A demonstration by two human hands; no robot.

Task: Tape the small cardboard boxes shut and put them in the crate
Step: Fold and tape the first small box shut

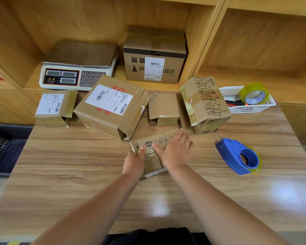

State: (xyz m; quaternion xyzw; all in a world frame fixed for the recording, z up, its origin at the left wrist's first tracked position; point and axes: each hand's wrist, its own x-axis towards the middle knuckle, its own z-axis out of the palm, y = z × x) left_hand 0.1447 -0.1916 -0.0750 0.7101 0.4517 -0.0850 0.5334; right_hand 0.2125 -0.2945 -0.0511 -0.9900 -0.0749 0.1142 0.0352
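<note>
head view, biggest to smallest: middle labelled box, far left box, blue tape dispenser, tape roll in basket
1. middle labelled box
2. far left box and blue tape dispenser look alike, unranked; the dispenser is nearer
3. tape roll

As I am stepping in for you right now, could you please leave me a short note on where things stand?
Left hand grips the left edge of the small box; right hand presses flat on its top.
The blue tape dispenser lies free on the table, to the right.
Four more boxes stand behind: labelled small box, large labelled box, plain box, printed box; some ends look open.
The dark crate sits left of the table; no box shows in it.
Left to do: tape each, then crate them.
</note>
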